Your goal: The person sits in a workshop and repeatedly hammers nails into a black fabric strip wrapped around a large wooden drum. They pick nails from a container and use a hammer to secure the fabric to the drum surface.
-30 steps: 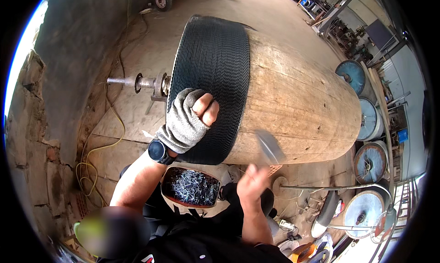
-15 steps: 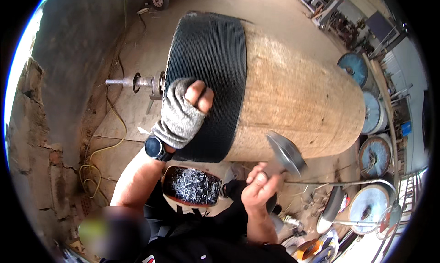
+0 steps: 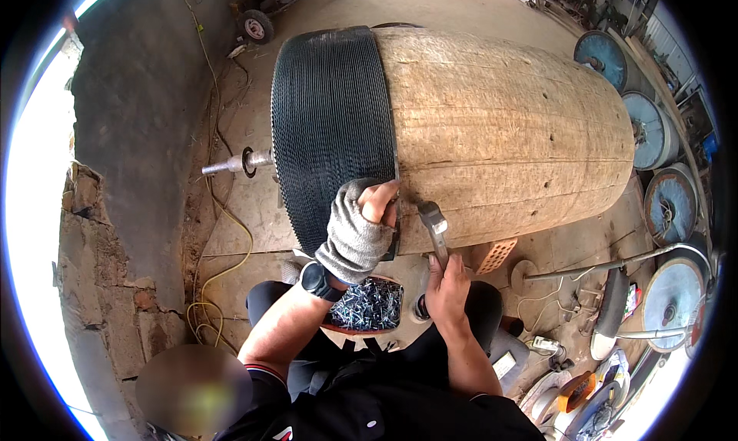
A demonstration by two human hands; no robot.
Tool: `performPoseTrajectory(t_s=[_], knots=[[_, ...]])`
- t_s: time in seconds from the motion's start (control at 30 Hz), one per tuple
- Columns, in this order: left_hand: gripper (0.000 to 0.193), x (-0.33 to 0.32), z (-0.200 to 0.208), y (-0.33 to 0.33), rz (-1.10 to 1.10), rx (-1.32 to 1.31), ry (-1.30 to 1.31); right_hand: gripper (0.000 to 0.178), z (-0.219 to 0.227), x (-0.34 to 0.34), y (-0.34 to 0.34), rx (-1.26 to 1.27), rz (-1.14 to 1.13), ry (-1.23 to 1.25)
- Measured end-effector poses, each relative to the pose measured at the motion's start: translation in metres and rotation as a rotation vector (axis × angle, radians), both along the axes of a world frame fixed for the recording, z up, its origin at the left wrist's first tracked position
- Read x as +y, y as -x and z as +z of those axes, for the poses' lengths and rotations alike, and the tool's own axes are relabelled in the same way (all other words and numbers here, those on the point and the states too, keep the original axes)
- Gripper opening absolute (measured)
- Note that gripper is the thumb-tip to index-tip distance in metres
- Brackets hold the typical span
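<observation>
A large wooden roller lies across in front of me, its left end wrapped in black ridged banding with a toothed outer edge. At the banding's right border, my left hand, in a grey fingerless glove, rests with its fingers curled in a pinch; what they hold is hidden. Just to the right, my right hand is closed round the handle of a hammer. The hammer's metal head is close to the wood, a short way from the left fingertips. Below the left wrist sits a tub filled with loose nails.
A metal shaft sticks out of the roller's left end. Yellow cable trails along the floor by the broken brick wall. Several blue-ended drums line the right side. A perforated brick stands under the roller.
My left hand has moved right, from the middle of the banding to its right border. The hammer has come left, nearer that hand, and its head has turned. The view has shifted somewhat.
</observation>
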State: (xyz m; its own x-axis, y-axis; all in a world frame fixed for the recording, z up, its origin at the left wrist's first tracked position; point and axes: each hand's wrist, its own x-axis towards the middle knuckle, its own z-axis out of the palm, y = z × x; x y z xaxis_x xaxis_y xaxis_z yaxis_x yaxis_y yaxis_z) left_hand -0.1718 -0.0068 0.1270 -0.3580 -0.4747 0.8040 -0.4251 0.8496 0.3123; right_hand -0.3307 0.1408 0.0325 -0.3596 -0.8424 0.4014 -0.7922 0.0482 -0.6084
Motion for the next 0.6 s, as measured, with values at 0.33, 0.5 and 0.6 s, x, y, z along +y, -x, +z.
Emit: performPoseTrajectory(t_s=[0.33,0.5,0.6], knots=[[0.061,-0.001,0.004,0.011,0.066,-0.084,-0.167,0.026,0.02,-0.006,-0.002,-0.19,0.038,0.028],[0.067,-0.005,0.001,0.031,0.167,-0.096,-0.115,0.025,0.04,-0.013,-0.009,-0.207,0.059,0.094],[0.07,-0.005,-0.003,0.035,0.206,-0.101,-0.145,0.024,0.043,-0.018,-0.008,-0.11,0.066,0.146]])
